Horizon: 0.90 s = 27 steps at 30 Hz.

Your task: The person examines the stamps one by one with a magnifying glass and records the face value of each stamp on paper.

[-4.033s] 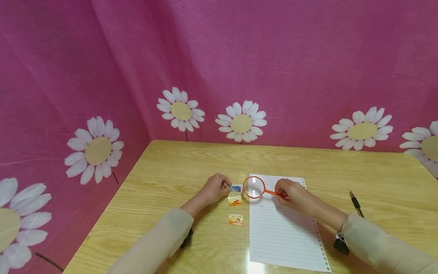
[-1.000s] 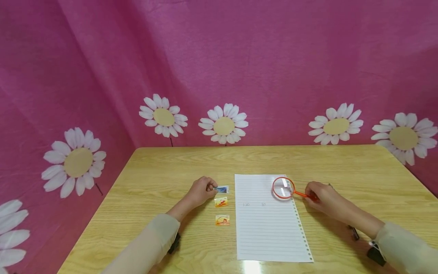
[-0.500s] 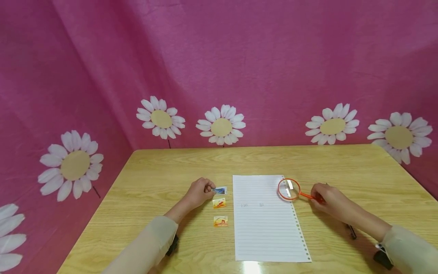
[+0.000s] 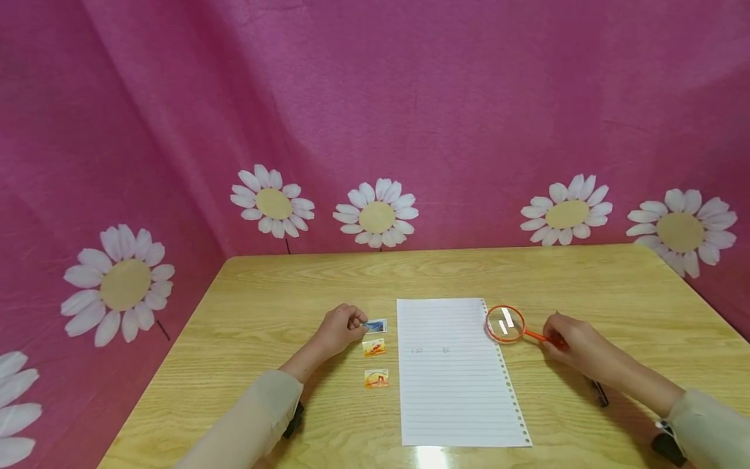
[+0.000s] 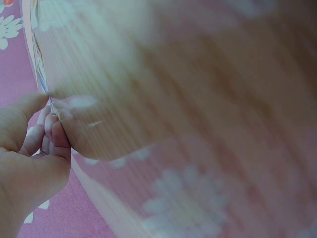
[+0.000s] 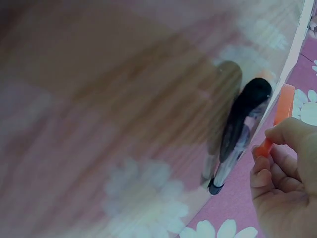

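Note:
My left hand (image 4: 340,331) rests on the table with curled fingers, its thumb and fingertips at the left edge of a blue postage stamp (image 4: 377,326). In the left wrist view the thumb (image 5: 33,104) meets the table close to the curled fingers. A yellow-and-red stamp (image 4: 374,348) lies just below the blue one, and another yellow-orange stamp (image 4: 376,378) lies nearer me. My right hand (image 4: 577,342) grips the orange handle of a magnifying glass (image 4: 506,324), whose round lens hovers at the paper's upper right edge. In the right wrist view the orange handle (image 6: 284,106) sits between thumb and fingers.
A lined sheet of paper (image 4: 459,404) with punched holes on its right side carries faint pencilled-looking figures, "120" and "80". A black pen (image 6: 242,119) lies below my right forearm. The glossy wooden table (image 4: 328,280) ends at a pink daisy cloth (image 4: 469,98).
The magnifying glass has moved rightward, from beside the blue stamp across the paper to its right edge. My left hand stays at the blue stamp. The head view has shifted slightly.

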Each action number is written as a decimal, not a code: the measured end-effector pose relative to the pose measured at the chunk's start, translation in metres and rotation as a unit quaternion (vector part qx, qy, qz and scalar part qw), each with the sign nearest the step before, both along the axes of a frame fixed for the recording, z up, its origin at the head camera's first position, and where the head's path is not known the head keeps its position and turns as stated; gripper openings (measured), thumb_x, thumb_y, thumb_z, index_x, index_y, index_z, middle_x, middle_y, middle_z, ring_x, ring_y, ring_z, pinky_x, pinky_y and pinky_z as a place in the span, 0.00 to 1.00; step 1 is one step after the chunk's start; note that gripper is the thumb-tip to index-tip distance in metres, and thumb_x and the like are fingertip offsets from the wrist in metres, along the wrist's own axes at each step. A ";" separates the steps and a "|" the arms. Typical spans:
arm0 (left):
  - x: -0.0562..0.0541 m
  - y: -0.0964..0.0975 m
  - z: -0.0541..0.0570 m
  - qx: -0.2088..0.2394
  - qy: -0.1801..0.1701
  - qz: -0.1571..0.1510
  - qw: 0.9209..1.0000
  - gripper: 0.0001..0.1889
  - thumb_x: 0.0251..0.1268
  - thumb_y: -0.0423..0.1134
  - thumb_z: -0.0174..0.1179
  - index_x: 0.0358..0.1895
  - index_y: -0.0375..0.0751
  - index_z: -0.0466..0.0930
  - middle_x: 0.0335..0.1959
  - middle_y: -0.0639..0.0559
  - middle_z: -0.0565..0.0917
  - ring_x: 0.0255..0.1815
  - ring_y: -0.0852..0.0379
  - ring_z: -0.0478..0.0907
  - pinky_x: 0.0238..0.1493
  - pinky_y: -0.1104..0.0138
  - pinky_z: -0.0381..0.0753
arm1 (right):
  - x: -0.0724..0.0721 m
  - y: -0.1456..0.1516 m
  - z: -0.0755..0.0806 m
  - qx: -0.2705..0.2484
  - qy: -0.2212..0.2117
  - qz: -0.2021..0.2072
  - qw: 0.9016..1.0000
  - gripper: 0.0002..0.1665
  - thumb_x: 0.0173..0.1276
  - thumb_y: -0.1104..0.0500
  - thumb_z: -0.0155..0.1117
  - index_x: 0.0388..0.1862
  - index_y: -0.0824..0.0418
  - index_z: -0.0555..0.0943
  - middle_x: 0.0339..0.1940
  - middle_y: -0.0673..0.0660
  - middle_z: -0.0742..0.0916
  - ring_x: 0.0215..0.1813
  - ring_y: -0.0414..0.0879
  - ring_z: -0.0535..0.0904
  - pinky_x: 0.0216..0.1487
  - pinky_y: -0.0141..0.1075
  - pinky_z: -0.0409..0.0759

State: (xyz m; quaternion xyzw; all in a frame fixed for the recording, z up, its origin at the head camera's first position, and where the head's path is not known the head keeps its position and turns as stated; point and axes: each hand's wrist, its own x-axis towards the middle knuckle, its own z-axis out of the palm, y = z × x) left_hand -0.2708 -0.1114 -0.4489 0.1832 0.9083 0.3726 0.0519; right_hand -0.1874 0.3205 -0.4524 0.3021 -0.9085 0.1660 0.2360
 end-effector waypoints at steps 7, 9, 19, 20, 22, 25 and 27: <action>0.001 -0.001 0.001 -0.001 -0.002 0.003 1.000 0.02 0.64 0.30 0.62 0.37 0.35 0.80 0.29 0.50 0.73 0.30 0.59 0.64 0.35 0.71 0.66 | 0.004 0.006 0.000 0.004 0.006 -0.005 1.000 0.22 0.41 0.76 0.75 0.27 0.59 0.73 0.22 0.42 0.74 0.27 0.25 0.63 0.23 0.22 0.63; 0.001 -0.001 0.001 -0.001 -0.002 0.003 1.000 0.02 0.64 0.30 0.62 0.37 0.35 0.80 0.29 0.50 0.73 0.30 0.59 0.65 0.35 0.71 0.66 | 0.005 0.007 0.000 0.004 0.004 -0.009 1.000 0.22 0.40 0.76 0.75 0.27 0.59 0.73 0.22 0.42 0.74 0.27 0.25 0.63 0.23 0.23 0.64; 0.000 -0.001 0.001 0.002 -0.002 0.003 1.000 0.02 0.63 0.29 0.62 0.37 0.35 0.80 0.29 0.50 0.73 0.30 0.59 0.64 0.35 0.71 0.66 | 0.015 0.005 0.006 -0.011 -0.081 -0.062 0.995 0.15 0.49 0.72 0.72 0.27 0.60 0.75 0.21 0.43 0.77 0.25 0.24 0.63 0.21 0.26 0.67; 0.000 -0.001 0.001 0.002 -0.002 0.002 1.000 0.02 0.63 0.29 0.62 0.37 0.35 0.80 0.29 0.50 0.73 0.30 0.59 0.64 0.35 0.71 0.66 | 0.015 0.004 0.007 -0.014 -0.089 -0.068 0.994 0.14 0.50 0.71 0.72 0.27 0.60 0.75 0.20 0.43 0.77 0.25 0.23 0.63 0.21 0.26 0.67; 0.000 0.000 0.000 0.001 0.000 0.002 1.000 0.02 0.63 0.29 0.62 0.37 0.35 0.80 0.29 0.50 0.73 0.30 0.59 0.65 0.35 0.71 0.66 | 0.017 0.003 0.009 -0.021 -0.099 -0.081 0.992 0.13 0.51 0.71 0.72 0.27 0.60 0.75 0.20 0.43 0.78 0.24 0.23 0.64 0.21 0.26 0.68; 0.000 0.000 0.000 0.000 -0.001 0.002 1.000 0.02 0.63 0.29 0.62 0.37 0.34 0.80 0.29 0.50 0.73 0.30 0.59 0.65 0.35 0.71 0.66 | 0.018 0.002 0.011 -0.027 -0.113 -0.099 0.988 0.12 0.52 0.69 0.72 0.26 0.61 0.75 0.19 0.44 0.77 0.24 0.23 0.63 0.21 0.27 0.68; 0.000 0.000 0.000 -0.001 -0.002 0.004 1.000 0.02 0.63 0.29 0.62 0.37 0.35 0.80 0.29 0.49 0.73 0.30 0.59 0.65 0.35 0.71 0.66 | 0.019 0.002 0.012 -0.027 -0.120 -0.108 0.986 0.13 0.52 0.68 0.73 0.26 0.61 0.75 0.19 0.44 0.77 0.23 0.24 0.63 0.21 0.27 0.67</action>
